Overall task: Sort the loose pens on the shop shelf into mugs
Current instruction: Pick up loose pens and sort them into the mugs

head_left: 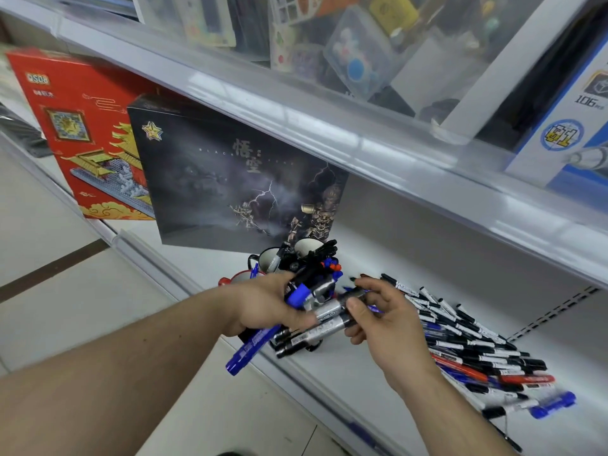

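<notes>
Crowding the mugs [304, 247]: dark box [230, 179], loose pens [477, 343], both hands [329, 311].

The left hand [263, 307] covers the middle of the markers [324, 319] it holds, so their count cannot be told; motion blurs them. Behind it, toward 12 o'clock, the mugs [304, 248] are largely hidden by pens and fingers, and the red mug [230, 279] shows only a rim. The loose pens [477, 350] overlap, burying the lower ones. At 1 o'clock, goods behind the upper shelf's clear rail [296, 103] are blurred. The blue box [566, 133] is cut by the right edge.
</notes>
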{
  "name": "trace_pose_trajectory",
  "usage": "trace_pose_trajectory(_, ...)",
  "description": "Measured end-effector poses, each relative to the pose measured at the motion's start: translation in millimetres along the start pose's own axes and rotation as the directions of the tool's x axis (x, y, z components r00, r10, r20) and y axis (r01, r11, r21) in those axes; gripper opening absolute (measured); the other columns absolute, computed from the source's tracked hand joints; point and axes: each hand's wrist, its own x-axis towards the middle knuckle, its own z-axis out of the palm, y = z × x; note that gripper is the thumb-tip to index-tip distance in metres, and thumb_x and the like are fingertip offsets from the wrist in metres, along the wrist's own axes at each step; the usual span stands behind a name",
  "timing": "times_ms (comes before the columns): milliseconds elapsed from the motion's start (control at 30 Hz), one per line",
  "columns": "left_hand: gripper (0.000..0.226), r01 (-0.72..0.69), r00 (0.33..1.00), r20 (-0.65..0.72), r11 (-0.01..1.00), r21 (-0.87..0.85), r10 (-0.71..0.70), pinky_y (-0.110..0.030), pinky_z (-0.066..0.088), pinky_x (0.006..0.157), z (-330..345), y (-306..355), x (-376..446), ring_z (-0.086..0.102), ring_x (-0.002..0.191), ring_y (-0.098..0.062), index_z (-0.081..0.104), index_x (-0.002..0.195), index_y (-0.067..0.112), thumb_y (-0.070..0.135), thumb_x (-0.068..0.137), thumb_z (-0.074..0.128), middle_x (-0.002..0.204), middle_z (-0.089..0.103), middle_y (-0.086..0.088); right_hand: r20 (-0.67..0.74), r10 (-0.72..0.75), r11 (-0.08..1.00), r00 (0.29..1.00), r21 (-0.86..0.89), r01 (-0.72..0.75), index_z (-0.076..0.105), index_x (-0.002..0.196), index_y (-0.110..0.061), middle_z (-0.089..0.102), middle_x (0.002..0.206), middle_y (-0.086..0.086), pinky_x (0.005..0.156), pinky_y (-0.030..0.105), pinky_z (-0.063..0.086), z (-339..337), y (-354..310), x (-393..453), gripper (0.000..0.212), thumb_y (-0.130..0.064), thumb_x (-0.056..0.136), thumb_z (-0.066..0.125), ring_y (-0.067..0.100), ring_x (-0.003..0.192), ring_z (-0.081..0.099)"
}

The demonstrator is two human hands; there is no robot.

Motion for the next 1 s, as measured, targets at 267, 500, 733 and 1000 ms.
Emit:
trace_pose_trajectory(267, 0.035, 0.030, 0.989, -0.100, 0.826, -0.563, -0.105, -0.029, 0.048, 0.055, -24.2, -4.7, -0.1, 0.069, 0.071, -0.020, 0.055, 0.104, 0.006, -0.019, 0.086, 0.039, 0.086, 0.068, -0.006, -0.086, 0.166, 0.900, 0.982, 0.421, -0.115, 0.064, 0.097, -0.014, 0.066, 0.070, 0.007, 0.044, 0.022, 0.049, -42.5, 10.3, 9.7, 0.017, -0.001, 0.096, 0.054, 0.017, 0.048, 0.058)
trace_pose_trajectory(500, 0.041, 0.050, 0.982, -0.119, 0.809, -0.585, -0.147, -0.036, 0.056, 0.059, -27.3, -6.6, 1.5, 0.071, 0.076, -0.024, 0.057, 0.107, 0.003, -0.023, 0.084, 0.036, 0.093, 0.070, -0.009, -0.154, 0.262, 0.864, 0.953, 0.477, -0.161, 0.065, 0.097, -0.013, 0.066, 0.076, 0.007, 0.045, 0.022, 0.050, -41.2, 13.5, 15.1, 0.007, -0.008, 0.094, 0.060, 0.016, 0.050, 0.058)
trace_pose_trajectory(733, 0.030, 0.030, 0.945, -0.268, 0.862, -0.507, -0.190, -0.042, 0.051, 0.070, -36.3, -14.4, -1.0, 0.069, 0.084, -0.036, 0.067, 0.094, 0.002, -0.021, 0.081, 0.053, 0.091, 0.072, -0.017, -0.281, -0.023, 0.996, 0.959, 0.071, 0.045, 0.059, 0.110, -0.019, 0.070, 0.092, 0.008, 0.054, 0.027, 0.055, -9.0, -4.0, 55.6, 0.018, -0.010, 0.095, 0.063, 0.018, 0.054, 0.066)
trace_pose_trajectory(1000, 0.026, 0.011, 0.807, -0.517, 0.884, -0.468, -0.284, -0.047, 0.056, 0.078, -42.1, -13.6, 4.5, 0.067, 0.099, -0.045, 0.062, 0.088, 0.007, -0.017, 0.077, 0.066, 0.102, 0.069, -0.029, -0.031, -0.283, 0.841, 0.959, -0.488, 0.233, 0.062, 0.125, -0.021, 0.064, 0.104, -0.008, 0.083, 0.022, 0.045, 52.3, -10.5, 122.2, 0.032, -0.024, 0.094, 0.065, 0.014, 0.096, 0.064)
